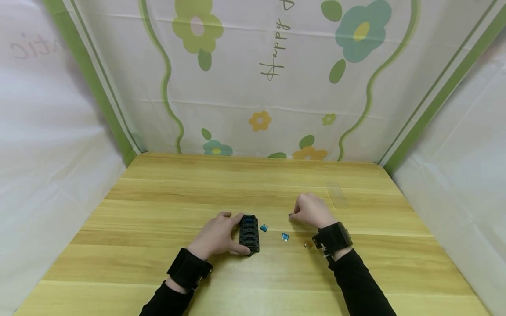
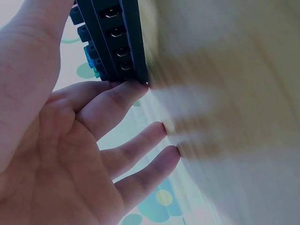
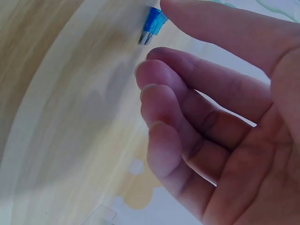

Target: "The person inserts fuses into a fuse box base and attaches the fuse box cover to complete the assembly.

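Note:
A black fuse block (image 1: pixel 249 235) lies on the wooden table, with a blue piece in its far end. My left hand (image 1: pixel 217 235) holds it by its ends between thumb and index finger; the other fingers (image 2: pixel 140 145) spread out beyond it. In the left wrist view, the block's side (image 2: pixel 117 33) shows a row of metal terminals. Right of the block, my right hand (image 1: pixel 312 210) pinches a small blue blade fuse (image 3: pixel 154 21) at the thumb tip, prongs pointing down. Its other fingers (image 3: pixel 161 108) are curled.
Two blue blade fuses (image 1: pixel 264 228) (image 1: pixel 285 237) lie between the block and my right wrist. An amber fuse (image 1: pixel 307 245) sits near that wrist. A clear plastic cover (image 1: pixel 336 194) lies beyond my right hand. Patterned cloth (image 1: pixel 237 92) walls the table's back.

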Motion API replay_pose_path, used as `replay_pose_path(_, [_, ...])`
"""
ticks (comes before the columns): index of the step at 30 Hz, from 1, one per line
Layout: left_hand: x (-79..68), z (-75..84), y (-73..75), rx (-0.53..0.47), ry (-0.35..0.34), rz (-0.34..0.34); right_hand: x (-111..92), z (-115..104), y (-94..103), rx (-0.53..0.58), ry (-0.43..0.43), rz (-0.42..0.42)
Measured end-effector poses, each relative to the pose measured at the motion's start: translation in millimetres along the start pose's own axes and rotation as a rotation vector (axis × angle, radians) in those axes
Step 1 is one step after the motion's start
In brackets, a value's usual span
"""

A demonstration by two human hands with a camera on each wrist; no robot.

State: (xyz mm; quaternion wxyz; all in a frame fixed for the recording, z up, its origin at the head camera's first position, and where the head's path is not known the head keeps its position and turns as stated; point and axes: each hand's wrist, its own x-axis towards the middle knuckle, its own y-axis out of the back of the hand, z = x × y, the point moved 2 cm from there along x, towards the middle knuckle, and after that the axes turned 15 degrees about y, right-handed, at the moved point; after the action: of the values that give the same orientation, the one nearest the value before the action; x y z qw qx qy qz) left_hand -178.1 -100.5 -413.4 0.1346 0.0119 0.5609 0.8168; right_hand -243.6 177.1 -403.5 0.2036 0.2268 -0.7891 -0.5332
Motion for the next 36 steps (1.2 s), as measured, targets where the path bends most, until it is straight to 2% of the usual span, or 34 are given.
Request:
replay_pose_path(30, [0.7, -1.3, -1.3, -0.003, -0.016, 0.011, 4.1, -0.6, -7.6, -0.056, 0.01, 0.011])
replay_pose_path(36, [1.0, -1.2, -1.8, 0.003, -0.014, 0.013, 3.5, -2.2, -5.9, -0.031, 0.0, 0.001])
